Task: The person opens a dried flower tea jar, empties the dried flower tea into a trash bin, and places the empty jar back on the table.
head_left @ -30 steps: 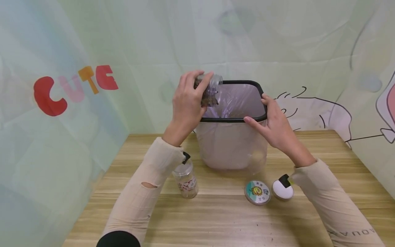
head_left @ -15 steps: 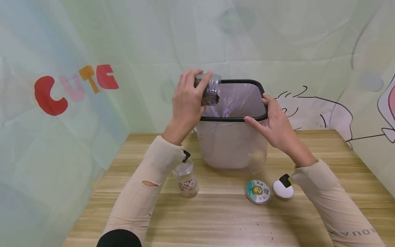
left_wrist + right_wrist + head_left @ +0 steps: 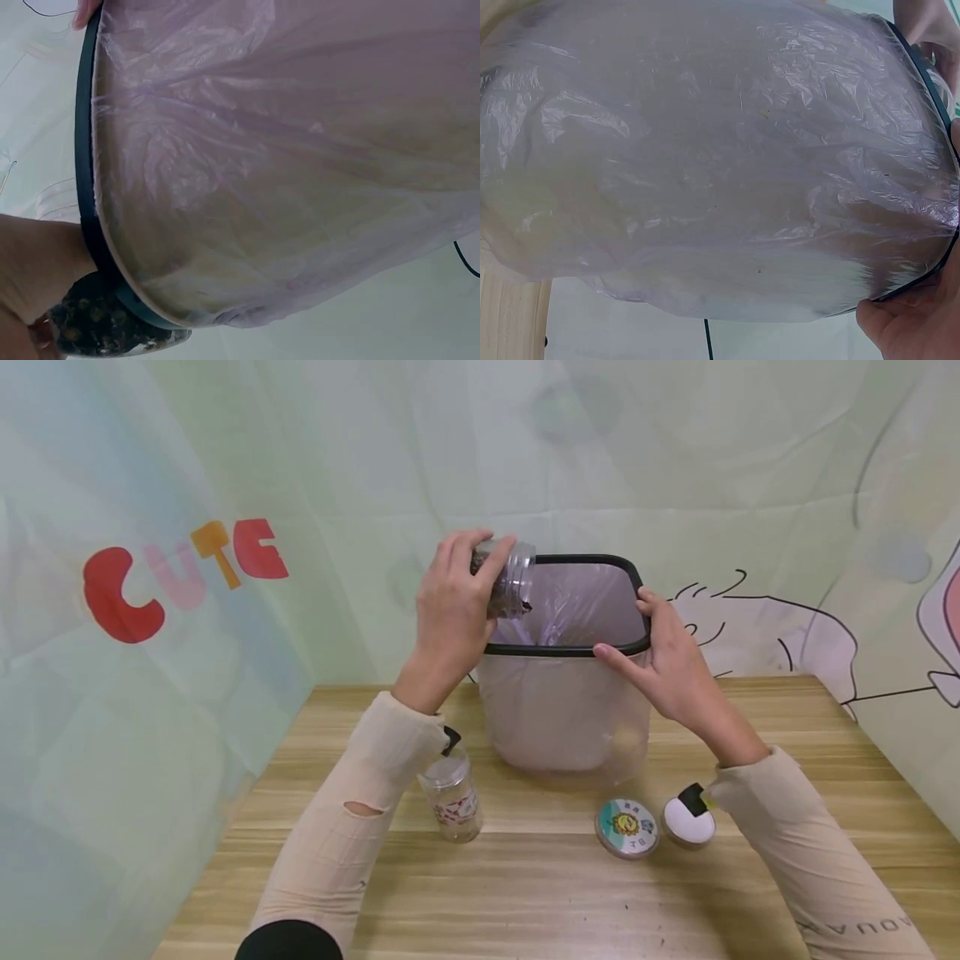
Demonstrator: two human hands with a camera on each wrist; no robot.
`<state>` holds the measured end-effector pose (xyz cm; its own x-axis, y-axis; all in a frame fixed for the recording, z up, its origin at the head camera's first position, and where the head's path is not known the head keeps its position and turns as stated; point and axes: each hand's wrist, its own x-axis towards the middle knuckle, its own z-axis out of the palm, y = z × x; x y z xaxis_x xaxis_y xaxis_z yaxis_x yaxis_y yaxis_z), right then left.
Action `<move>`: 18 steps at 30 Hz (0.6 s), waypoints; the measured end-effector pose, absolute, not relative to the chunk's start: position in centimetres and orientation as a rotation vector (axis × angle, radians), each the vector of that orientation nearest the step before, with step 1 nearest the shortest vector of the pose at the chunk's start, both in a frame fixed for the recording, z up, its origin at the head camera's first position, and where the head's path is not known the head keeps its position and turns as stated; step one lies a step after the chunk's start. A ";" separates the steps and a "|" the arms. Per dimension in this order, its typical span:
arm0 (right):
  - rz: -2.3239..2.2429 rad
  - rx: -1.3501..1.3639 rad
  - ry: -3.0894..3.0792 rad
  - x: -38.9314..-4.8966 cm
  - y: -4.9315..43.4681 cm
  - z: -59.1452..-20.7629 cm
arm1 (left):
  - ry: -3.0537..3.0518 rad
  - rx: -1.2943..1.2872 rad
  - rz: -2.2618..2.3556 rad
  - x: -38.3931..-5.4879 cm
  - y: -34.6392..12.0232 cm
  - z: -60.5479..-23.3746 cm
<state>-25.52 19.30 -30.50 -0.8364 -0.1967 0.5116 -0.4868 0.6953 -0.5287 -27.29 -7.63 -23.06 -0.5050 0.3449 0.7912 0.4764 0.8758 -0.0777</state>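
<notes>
In the head view my left hand (image 3: 453, 602) grips a clear jar (image 3: 516, 578) with dark, loose contents. The jar lies tipped on its side, its mouth pointing right over the left rim of a trash bin (image 3: 562, 718). Dark bits sit at the lower lip of the mouth. The jar's dark base (image 3: 112, 326) shows below the rim in the left wrist view. My right hand (image 3: 671, 664) holds the bin's black rim at the right, thumb at the front edge and fingers at the side. A thin translucent bag (image 3: 705, 172) lines and covers the bin.
A second clear jar (image 3: 456, 806) with a printed label stands upright left of the bin. Right of it lie a round lid (image 3: 627, 828) with a sun picture and a white round lid (image 3: 688, 822). Dark crumbs are scattered near the table's (image 3: 525, 893) front. A printed cloth hangs behind.
The jar and left hand have shifted very slightly left. Dark bits at the jar's mouth have moved a little. The right hand and bin stay in place.
</notes>
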 end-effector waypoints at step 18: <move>0.963 0.530 -2.488 -25.4 19.6 -30.5 | -2.091 -0.615 -0.131 -27.4 -7.8 -23.4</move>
<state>-25.42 19.57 -30.48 -0.8399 -0.1958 0.5062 -0.4856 0.6876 -0.5398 -27.41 -7.78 -23.35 -0.4498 0.3760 0.8101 0.4741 0.8693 -0.1403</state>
